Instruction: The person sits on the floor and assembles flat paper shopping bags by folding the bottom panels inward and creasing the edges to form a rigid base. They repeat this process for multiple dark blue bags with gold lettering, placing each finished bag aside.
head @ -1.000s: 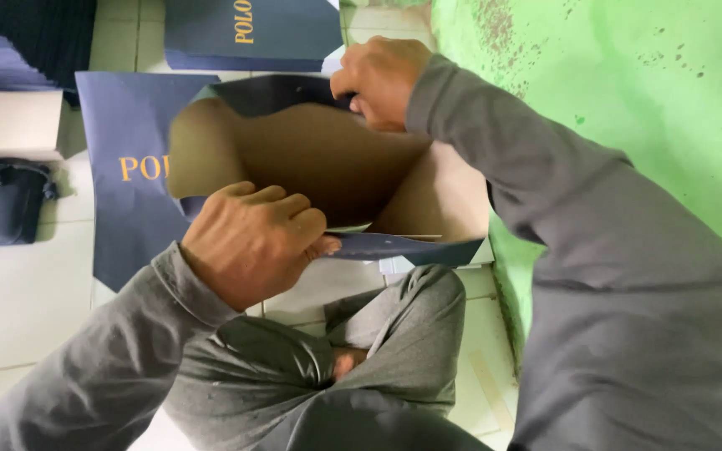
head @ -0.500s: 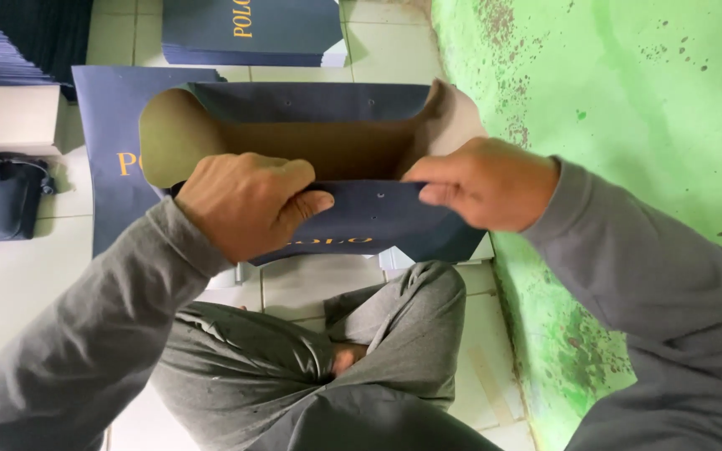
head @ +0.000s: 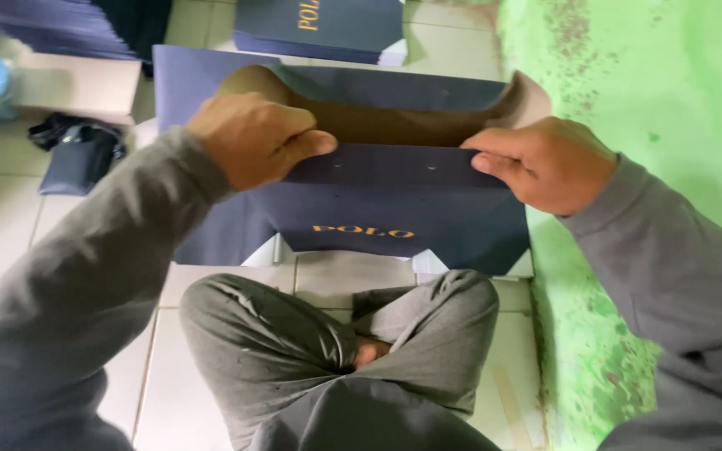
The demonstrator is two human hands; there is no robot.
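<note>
I hold a navy paper bag (head: 394,209) with gold lettering and a brown inside, open toward me above my crossed legs. My left hand (head: 252,138) pinches the near top edge at its left end. At the right end of that same edge my right hand (head: 545,163) pinches it too. Two small holes show in the folded rim between my hands. The bag's mouth gapes, with its far wall and side folds visible behind my fingers.
A flat navy bag (head: 181,75) lies on the white tiled floor under the held one. A stack of the same bags (head: 327,29) sits farther off. A dark pouch (head: 81,154) lies at left. A green wall (head: 653,108) runs along the right.
My right hand came down from the far top corner of the bag to the near rim. The bag has been turned so its front faces me, mouth spread wide.
</note>
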